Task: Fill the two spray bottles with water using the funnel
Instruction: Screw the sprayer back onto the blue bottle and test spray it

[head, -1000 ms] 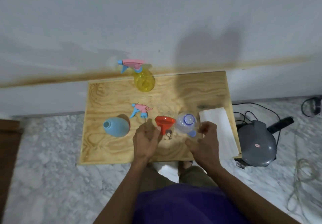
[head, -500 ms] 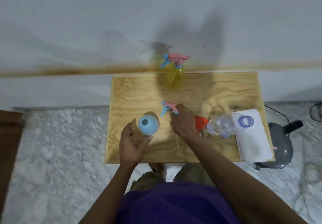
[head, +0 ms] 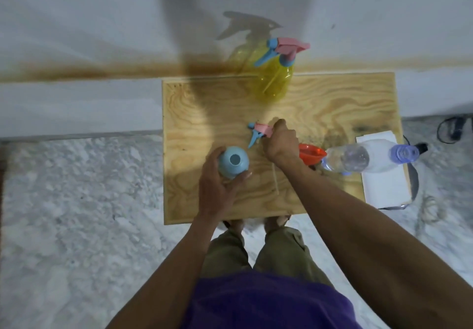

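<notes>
Left hand: the left hand (head: 217, 190) reaches over the near edge of the wooden table (head: 194, 113) and wraps thumb and fingers round the lower body of the blue spray bottle (head: 233, 161).
Blue spray bottle: upright on the near-left part of the table, head removed — its round open neck faces the camera.
Right hand: the right hand (head: 280, 140) lies just beyond and to the right of the blue bottle, fingers curled down on the loose spray head (head: 259, 132); the fingertips cover the pink rear part of it.
Loose spray head: pink body with blue nozzle and trigger, at table centre, its blue end pointing left; whether it rests on the wood or is lifted cannot be told.
Funnel: the orange funnel (head: 312, 153) sits just right of the right wrist, partly hidden by it, wide mouth up.
Water bottle: a clear plastic water bottle (head: 358, 158) stands just right of the funnel, uncapped; the wide-angle lens shows it leaning right, over a white folded paper (head: 384, 185) at the table's right edge.
Yellow spray bottle: the yellow spray bottle (head: 275, 77) stands at the far edge of the table against the white wall (head: 102, 21) — pink-and-blue head still fitted.
</notes>
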A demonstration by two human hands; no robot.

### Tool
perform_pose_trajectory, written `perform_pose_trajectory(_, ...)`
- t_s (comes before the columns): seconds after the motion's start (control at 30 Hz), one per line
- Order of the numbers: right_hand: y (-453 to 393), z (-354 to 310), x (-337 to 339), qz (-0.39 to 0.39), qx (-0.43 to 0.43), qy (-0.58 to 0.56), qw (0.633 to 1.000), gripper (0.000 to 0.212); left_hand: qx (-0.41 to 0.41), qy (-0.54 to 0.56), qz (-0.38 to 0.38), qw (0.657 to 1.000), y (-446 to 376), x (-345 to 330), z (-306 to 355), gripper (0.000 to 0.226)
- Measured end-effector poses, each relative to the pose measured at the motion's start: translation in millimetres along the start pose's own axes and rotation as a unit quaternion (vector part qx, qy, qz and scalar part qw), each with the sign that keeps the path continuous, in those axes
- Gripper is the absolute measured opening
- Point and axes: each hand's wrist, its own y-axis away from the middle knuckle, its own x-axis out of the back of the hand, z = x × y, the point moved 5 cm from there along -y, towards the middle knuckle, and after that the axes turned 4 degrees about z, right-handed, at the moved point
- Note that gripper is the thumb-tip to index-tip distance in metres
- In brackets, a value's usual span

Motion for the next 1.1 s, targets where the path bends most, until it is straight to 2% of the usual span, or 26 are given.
perform_pose_trajectory(0.17,15.3,0.8,21.3,0.08,0.021,-0.121,0.989,0.042,-0.013,0.006,-0.01,1.0,0.1,-1.5,-1.2,0.073)
perform_pose_trajectory(0.3,43.1,-1.0,61.7,0.144,0.025,-0.275,0.95,0.045,-0.02,0.008,0.015,1.0,3.6,11.8,17.5,0.072)
perform_pose_trajectory(0.4,65.2,-5.0,98.3,0.147,0.015,-0.456,0.878,0.054,-0.032,0.045,0.043,0.998,13.4,22.8,44.8,0.07)
perform_pose_trajectory(0.47,81.9,-11.8,127.4,0.138,0.046,-0.553,0.821,0.056,-0.051,0.081,0.075,0.993,22.0,29.7,66.9,0.072)
perform_pose_trajectory(0.53,100.9,-20.5,158.9,0.129,0.095,-0.61,0.776,0.048,-0.073,0.102,0.105,0.987,29.7,35.2,95.3,0.076)
perform_pose_trajectory(0.63,129.3,-31.9,203.0,0.116,0.149,-0.672,0.716,0.027,-0.155,0.147,0.133,0.968,42.1,39.3,147.2,0.074)
perform_pose_trajectory(0.77,175.1,-46.4,257.2,0.101,0.237,-0.721,0.643,0.022,-0.21,0.223,0.146,0.941,64.1,38.3,192.7,0.058)
perform_pose_trajectory(0.93,227.6,-44.5,300.3,0.101,0.329,-0.705,0.62,0.023,-0.214,0.218,0.183,0.934,100.5,32.2,209.3,0.073)
perform_pose_trajectory(1.03,245.1,-36.6,304.5,0.089,0.348,-0.703,0.614,0.025,-0.203,0.201,0.189,0.939,124.3,27.3,210.5,0.069)
perform_pose_trajectory(1.1,251.8,-29.5,300.3,0.082,0.352,-0.693,0.624,0.027,-0.199,0.19,0.193,0.942,141.0,25.6,212.8,0.065)
